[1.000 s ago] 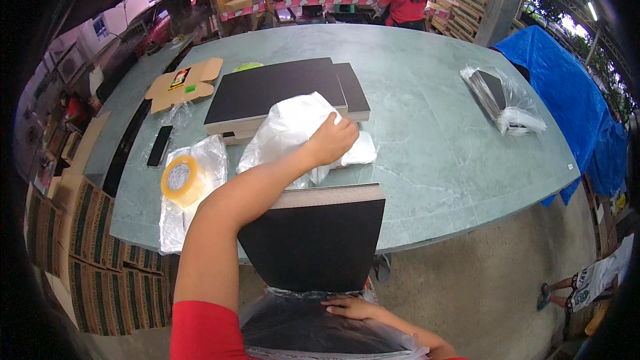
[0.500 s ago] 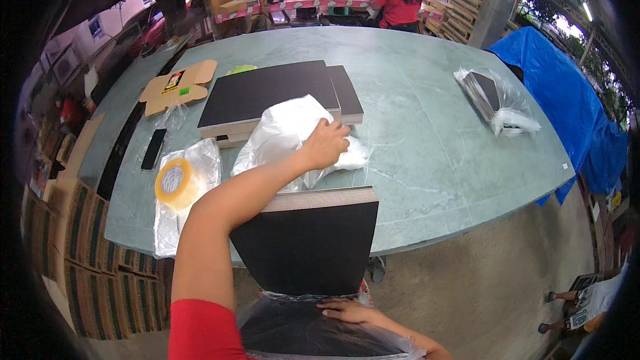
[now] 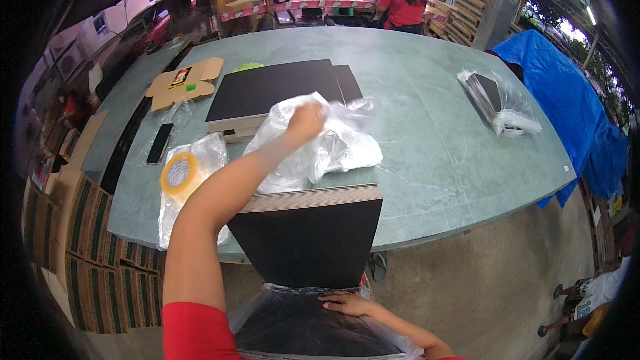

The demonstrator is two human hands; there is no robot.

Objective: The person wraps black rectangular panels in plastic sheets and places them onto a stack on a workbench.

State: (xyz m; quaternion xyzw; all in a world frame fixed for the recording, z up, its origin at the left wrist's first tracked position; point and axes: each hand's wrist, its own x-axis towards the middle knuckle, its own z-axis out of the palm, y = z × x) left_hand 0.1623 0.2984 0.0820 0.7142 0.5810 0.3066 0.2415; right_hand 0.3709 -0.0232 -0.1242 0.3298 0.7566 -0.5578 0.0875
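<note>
My left hand (image 3: 307, 124) is closed on the crumpled white plastic bag (image 3: 350, 153), a little blurred, with its fingertips partly hidden. The bag lies on the table beside a stack of black boards (image 3: 273, 90). Nearer to me, a thick stack of black sheets (image 3: 307, 240) stands tilted at the table's front edge, its pale layered edge on top. Its lower part sits inside a clear plastic bag (image 3: 293, 333). My right hand (image 3: 347, 303) lies on that bag with the fingers spread, pressing on the black surface under it.
On the green table (image 3: 427, 127) are a roll of tape (image 3: 179, 172) on clear plastic, a black phone (image 3: 160, 143), a flattened cardboard box (image 3: 183, 83) and a plastic-wrapped bundle (image 3: 490, 100). Stacked cartons (image 3: 100, 293) stand at the left. A person in red (image 3: 403, 0) works beyond.
My left hand has moved slightly left and up, pulling at the white plastic bag, which has changed shape and spread to the right. My right hand stays on the clear bag.
</note>
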